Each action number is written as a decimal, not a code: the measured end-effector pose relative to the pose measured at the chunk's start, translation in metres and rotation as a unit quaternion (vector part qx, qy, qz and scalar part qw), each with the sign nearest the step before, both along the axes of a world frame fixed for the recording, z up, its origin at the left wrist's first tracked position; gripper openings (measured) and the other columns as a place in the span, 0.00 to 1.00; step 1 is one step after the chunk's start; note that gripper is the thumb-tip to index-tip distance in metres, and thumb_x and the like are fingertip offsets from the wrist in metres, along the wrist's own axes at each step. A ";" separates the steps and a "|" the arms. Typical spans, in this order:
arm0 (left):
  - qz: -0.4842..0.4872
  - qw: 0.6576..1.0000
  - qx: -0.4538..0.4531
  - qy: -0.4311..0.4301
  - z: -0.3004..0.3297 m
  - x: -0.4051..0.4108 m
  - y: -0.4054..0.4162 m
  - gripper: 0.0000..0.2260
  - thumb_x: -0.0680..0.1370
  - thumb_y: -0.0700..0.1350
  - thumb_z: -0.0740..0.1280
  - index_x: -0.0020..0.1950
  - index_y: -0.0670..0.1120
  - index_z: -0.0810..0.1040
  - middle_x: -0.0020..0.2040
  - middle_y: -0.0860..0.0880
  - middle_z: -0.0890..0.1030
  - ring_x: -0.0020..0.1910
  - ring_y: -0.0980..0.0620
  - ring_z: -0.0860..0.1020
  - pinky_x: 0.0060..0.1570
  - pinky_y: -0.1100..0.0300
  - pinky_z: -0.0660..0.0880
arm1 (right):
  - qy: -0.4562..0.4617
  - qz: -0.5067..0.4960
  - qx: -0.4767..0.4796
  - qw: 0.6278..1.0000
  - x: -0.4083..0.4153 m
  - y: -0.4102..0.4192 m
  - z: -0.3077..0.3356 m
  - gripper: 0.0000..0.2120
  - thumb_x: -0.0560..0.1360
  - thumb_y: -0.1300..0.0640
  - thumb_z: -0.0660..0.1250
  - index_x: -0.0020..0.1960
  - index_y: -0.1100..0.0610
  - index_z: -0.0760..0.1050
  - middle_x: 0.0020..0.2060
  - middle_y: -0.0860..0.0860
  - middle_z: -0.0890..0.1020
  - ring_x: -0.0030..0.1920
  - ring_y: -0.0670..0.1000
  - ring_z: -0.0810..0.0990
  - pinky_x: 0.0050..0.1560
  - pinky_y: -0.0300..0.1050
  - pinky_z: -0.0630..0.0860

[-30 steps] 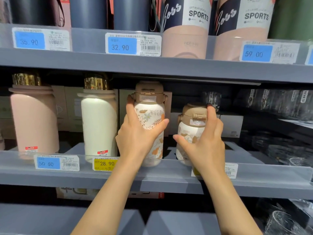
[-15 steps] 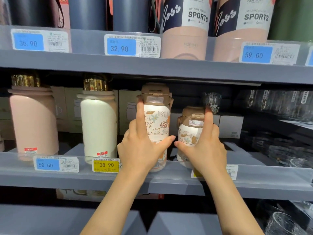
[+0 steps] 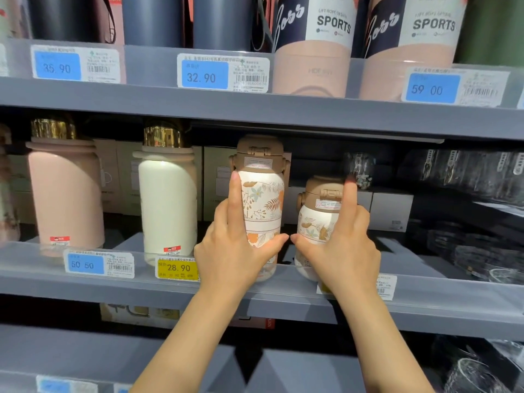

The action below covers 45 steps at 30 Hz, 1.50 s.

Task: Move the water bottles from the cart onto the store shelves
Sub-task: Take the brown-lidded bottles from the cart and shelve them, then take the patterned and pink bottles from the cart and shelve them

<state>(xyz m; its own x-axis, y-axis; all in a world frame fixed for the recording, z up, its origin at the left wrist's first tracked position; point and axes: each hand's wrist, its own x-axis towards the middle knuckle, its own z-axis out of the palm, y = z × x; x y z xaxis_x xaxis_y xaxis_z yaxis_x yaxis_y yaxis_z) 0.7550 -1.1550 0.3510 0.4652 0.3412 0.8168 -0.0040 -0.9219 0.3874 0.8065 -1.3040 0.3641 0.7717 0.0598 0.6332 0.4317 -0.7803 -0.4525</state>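
My left hand [image 3: 232, 248] and right hand [image 3: 340, 245] are crowding the middle shelf [image 3: 283, 304] at the centre of the frame, each wrapping a floral bottle, the tall one [image 3: 262, 199] and the short one [image 3: 317, 219], thumbs nearly touching. The upper shelf [image 3: 255, 109] is sitting close above the tall cap. The white bottle [image 3: 167, 205] is blocking the left side. A bare stretch is lying open right of the short bottle, before the dark glassware [image 3: 467, 211]. Boxes [image 3: 391, 211] are closing the back.

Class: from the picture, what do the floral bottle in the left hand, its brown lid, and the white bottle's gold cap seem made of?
Floral bottle: likely coated metal or plastic; smooth printed satin surface. Brown lid: matte plastic, with moulded hinge and latch. Gold cap: polished metal or metallised plastic; mirror-like reflections.
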 end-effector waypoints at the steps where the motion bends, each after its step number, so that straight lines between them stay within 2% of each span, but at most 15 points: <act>1: 0.005 1.000 -0.003 0.002 -0.001 0.000 -0.001 0.50 0.62 0.72 0.64 0.75 0.59 0.40 0.63 0.45 0.76 0.49 0.40 0.80 0.34 0.52 0.74 | -0.002 0.002 -0.004 1.000 0.000 -0.001 0.000 0.57 0.66 0.36 0.72 0.76 0.44 0.33 0.69 0.53 0.62 0.56 0.59 0.77 0.44 0.48 0.72; 7: 0.021 1.000 0.012 0.010 -0.007 -0.004 0.002 0.47 0.67 0.77 0.56 0.77 0.57 0.41 0.67 0.43 0.72 0.59 0.39 0.77 0.42 0.46 0.77 | -0.010 0.045 0.028 0.999 -0.002 -0.010 -0.002 0.56 0.65 0.32 0.70 0.75 0.41 0.32 0.74 0.53 0.59 0.65 0.60 0.72 0.57 0.56 0.74; 11: -0.039 0.997 0.058 -0.013 -0.027 -0.032 0.009 0.37 0.73 0.63 0.62 0.77 0.52 0.52 0.70 0.44 0.69 0.66 0.45 0.71 0.60 0.46 0.72 | -0.131 0.074 0.099 0.984 -0.022 -0.015 -0.021 0.47 0.69 0.44 0.73 0.77 0.48 0.48 0.73 0.57 0.62 0.71 0.59 0.65 0.65 0.61 0.70; 15: -0.100 0.991 0.065 -0.058 -0.046 -0.080 0.017 0.23 0.75 0.54 0.64 0.68 0.48 0.71 0.62 0.51 0.75 0.59 0.54 0.74 0.55 0.59 0.73 | -0.195 0.143 0.125 0.962 -0.062 -0.004 -0.038 0.31 0.73 0.50 0.68 0.73 0.51 0.62 0.68 0.52 0.70 0.68 0.52 0.69 0.65 0.52 0.72; 18: -0.111 0.991 0.044 -0.056 -0.063 -0.126 0.042 0.15 0.76 0.53 0.64 0.58 0.48 0.80 0.53 0.55 0.79 0.51 0.59 0.77 0.50 0.63 0.74 | -0.145 0.255 0.142 0.945 -0.099 0.023 -0.046 0.21 0.75 0.48 0.64 0.66 0.52 0.73 0.61 0.45 0.75 0.62 0.45 0.73 0.60 0.38 0.71; 22: -0.090 0.995 -0.033 -0.005 -0.099 -0.214 0.099 0.11 0.76 0.53 0.65 0.54 0.50 0.80 0.45 0.61 0.79 0.44 0.64 0.77 0.46 0.69 0.72 | -0.032 0.355 0.188 0.915 -0.160 0.090 -0.072 0.12 0.74 0.49 0.68 0.56 0.50 0.78 0.52 0.43 0.78 0.55 0.41 0.77 0.53 0.30 0.71; 26: -0.020 0.989 -0.146 0.026 -0.146 -0.334 0.169 0.07 0.74 0.55 0.65 0.49 0.58 0.79 0.49 0.65 0.80 0.44 0.66 0.79 0.45 0.75 0.71 | 0.147 0.436 0.183 0.869 -0.236 0.175 -0.120 0.08 0.74 0.58 0.72 0.51 0.48 0.79 0.48 0.43 0.80 0.47 0.43 0.80 0.45 0.32 0.74; 28: 0.037 0.978 -0.204 0.038 -0.168 -0.395 0.206 0.04 0.73 0.55 0.66 0.47 0.60 0.78 0.50 0.68 0.79 0.45 0.68 0.78 0.45 0.76 0.70 | 0.233 0.472 0.208 0.824 -0.281 0.223 -0.143 0.09 0.74 0.64 0.71 0.48 0.51 0.79 0.43 0.50 0.82 0.38 0.40 0.78 0.39 0.29 0.71; 30: 0.084 0.964 -0.248 0.056 -0.190 -0.449 0.238 0.04 0.73 0.51 0.67 0.46 0.58 0.79 0.50 0.67 0.80 0.46 0.69 0.78 0.46 0.77 0.69 | 0.300 0.504 0.212 0.782 -0.326 0.270 -0.165 0.10 0.73 0.69 0.70 0.46 0.54 0.78 0.35 0.47 0.80 0.31 0.39 0.74 0.34 0.28 0.68; 33: 0.128 0.941 -0.302 0.084 -0.214 -0.521 0.277 0.05 0.72 0.50 0.67 0.46 0.59 0.79 0.48 0.69 0.79 0.44 0.72 0.77 0.45 0.79 0.68 | 0.369 0.547 0.177 0.730 -0.390 0.335 -0.199 0.08 0.72 0.66 0.70 0.45 0.55 0.77 0.28 0.42 0.76 0.27 0.39 0.69 0.31 0.30 0.65; 36: 0.149 0.919 -0.331 0.155 -0.235 -0.581 0.311 0.06 0.71 0.58 0.64 0.47 0.64 0.75 0.43 0.73 0.77 0.41 0.73 0.75 0.41 0.78 0.67 | 0.424 0.586 0.114 0.681 -0.440 0.384 -0.222 0.06 0.71 0.60 0.68 0.47 0.55 0.75 0.31 0.45 0.75 0.30 0.42 0.70 0.35 0.33 0.67; 39: 0.136 0.883 -0.360 0.270 -0.262 -0.635 0.335 0.16 0.68 0.70 0.62 0.51 0.67 0.73 0.41 0.69 0.77 0.40 0.73 0.74 0.41 0.77 0.67 | 0.430 0.619 -0.092 0.650 -0.473 0.426 -0.238 0.13 0.74 0.57 0.72 0.57 0.54 0.74 0.38 0.46 0.77 0.33 0.40 0.74 0.41 0.37 0.72; 41: 0.144 0.874 -0.376 0.272 -0.282 -0.667 0.345 0.21 0.67 0.76 0.59 0.53 0.69 0.76 0.47 0.71 0.76 0.41 0.72 0.73 0.41 0.78 0.67 | 0.424 0.624 -0.256 0.604 -0.490 0.455 -0.244 0.20 0.75 0.48 0.70 0.65 0.49 0.70 0.49 0.46 0.78 0.40 0.39 0.76 0.45 0.37 0.72; 43: 0.158 0.842 -0.444 0.263 -0.296 -0.692 0.354 0.17 0.67 0.69 0.65 0.55 0.76 0.72 0.49 0.70 0.77 0.41 0.71 0.75 0.41 0.73 0.70 | 0.420 0.619 -0.359 0.558 -0.509 0.486 -0.246 0.26 0.75 0.41 0.67 0.69 0.44 0.66 0.57 0.45 0.76 0.50 0.42 0.76 0.47 0.38 0.72; 45: 0.178 0.822 -0.483 0.244 -0.302 -0.711 0.365 0.17 0.67 0.59 0.67 0.55 0.70 0.76 0.45 0.64 0.80 0.41 0.69 0.77 0.41 0.72 0.70 | 0.389 0.626 -0.407 0.540 -0.529 0.517 -0.250 0.28 0.75 0.39 0.66 0.72 0.43 0.63 0.64 0.45 0.73 0.58 0.45 0.75 0.53 0.40 0.71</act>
<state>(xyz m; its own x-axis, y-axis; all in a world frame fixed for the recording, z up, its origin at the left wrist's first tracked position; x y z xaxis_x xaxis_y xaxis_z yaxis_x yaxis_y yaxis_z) 0.0444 -0.7895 0.0487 0.3873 0.9062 -0.1698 0.5728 -0.0921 0.8145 0.2774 -0.7865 0.1143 -0.1823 0.8570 -0.4820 0.7774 -0.1745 -0.6043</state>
